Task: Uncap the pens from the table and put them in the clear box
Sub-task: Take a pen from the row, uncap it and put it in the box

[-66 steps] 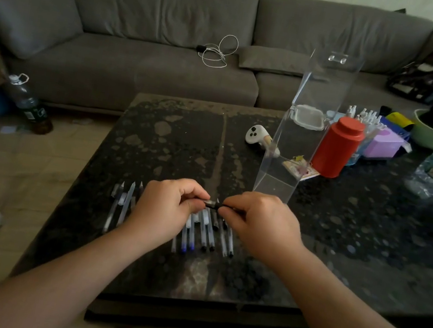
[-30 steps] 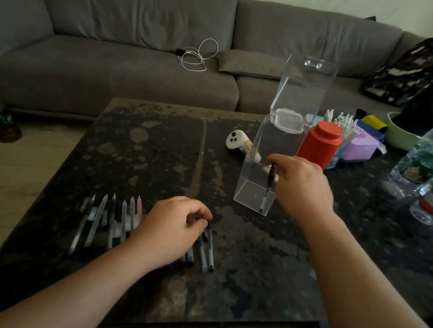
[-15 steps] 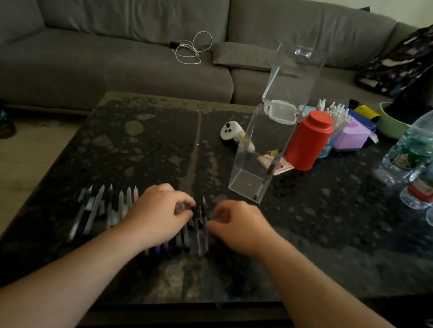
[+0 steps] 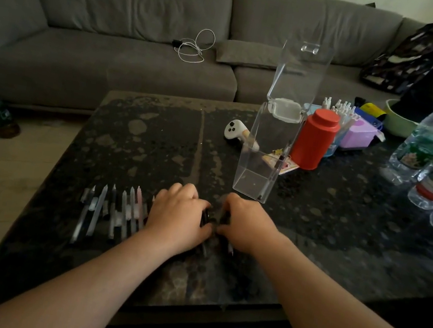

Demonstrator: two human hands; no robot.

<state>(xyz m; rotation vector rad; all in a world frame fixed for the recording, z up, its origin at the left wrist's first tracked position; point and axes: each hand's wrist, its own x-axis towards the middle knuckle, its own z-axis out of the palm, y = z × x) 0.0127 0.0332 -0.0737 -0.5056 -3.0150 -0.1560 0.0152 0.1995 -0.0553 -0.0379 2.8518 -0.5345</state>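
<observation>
Both hands meet near the tabletop's front edge: left hand (image 4: 179,215) and right hand (image 4: 242,225) curl around a dark pen (image 4: 210,218) (light, stiff, slick); pinching barrel and cap separately seems best. The clear box (image 4: 258,171) stands just behind.

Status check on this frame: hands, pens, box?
Left hand and right hand both down on the pens, fingers curled, grip unclear. One pen in the clear box, lid up. Nothing blocking.

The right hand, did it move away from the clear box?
Yes. The right hand came back from the clear box down to the pens beside the left hand.
</observation>
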